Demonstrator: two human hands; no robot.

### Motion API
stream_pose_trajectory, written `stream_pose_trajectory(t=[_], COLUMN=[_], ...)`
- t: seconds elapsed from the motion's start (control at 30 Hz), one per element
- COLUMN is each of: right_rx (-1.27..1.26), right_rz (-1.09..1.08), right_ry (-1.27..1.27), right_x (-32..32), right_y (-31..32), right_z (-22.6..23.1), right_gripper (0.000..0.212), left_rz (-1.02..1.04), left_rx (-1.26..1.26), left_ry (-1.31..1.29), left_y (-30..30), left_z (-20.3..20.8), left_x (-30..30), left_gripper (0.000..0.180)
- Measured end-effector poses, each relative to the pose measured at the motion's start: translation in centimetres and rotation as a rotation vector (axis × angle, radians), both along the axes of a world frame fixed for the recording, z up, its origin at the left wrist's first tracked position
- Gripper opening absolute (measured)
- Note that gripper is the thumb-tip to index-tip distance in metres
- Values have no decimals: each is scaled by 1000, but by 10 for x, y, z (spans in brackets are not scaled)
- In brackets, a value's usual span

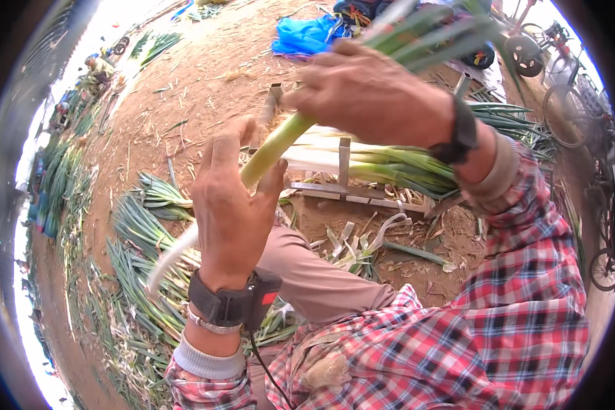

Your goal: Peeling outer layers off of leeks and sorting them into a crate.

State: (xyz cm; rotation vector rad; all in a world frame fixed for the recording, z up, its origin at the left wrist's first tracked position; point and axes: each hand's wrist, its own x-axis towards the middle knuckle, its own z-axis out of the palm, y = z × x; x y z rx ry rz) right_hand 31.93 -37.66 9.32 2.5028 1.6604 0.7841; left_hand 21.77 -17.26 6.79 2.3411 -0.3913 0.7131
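Note:
A long green onion (pixel 277 148) slants up to the right between my two hands. My left hand (pixel 227 205) is wrapped round its lower pale part, and the white root end curves out below the palm. Higher up, my right hand (pixel 383 96) grips the stalk where the green leaves begin; the leaves are blurred above it. Beneath my right hand, a low metal rack (pixel 344 162) holds a bundle of trimmed onions (pixel 406 167), white ends to the left. A pile of onions (pixel 140 239) lies on the ground beside my left hand.
Peeled skins and cut leaves (pixel 362 249) litter the dirt by my knee (pixel 321 273). A blue plastic sheet (pixel 304 35) lies farther ahead. Bicycles (pixel 566 113) stand at the right. More onions (pixel 55 178) and a crouching person (pixel 99 70) are far left.

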Motion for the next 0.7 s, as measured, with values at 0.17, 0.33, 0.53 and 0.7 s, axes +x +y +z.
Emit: stream_pose_trajectory(t=[0.17, 0.33, 0.53, 0.7], right_rx=[-23, -28, -50, -71], right_rz=[-390, -683, -844, -774], right_ry=[363, 681, 761, 713], right_x=[56, 86, 69, 53], right_y=[-97, -155, -152, -190], right_z=[-46, -176, -219, -209], right_gripper=[42, 45, 45, 43], left_rz=[84, 272, 446, 473], left_rx=[-44, -222, -387, -416], left_ry=[141, 449, 651, 699], left_y=[46, 84, 109, 112], left_z=[-30, -68, -98, -104], left_x=[-14, -64, -119, -132], left_gripper=[39, 38, 37, 36])
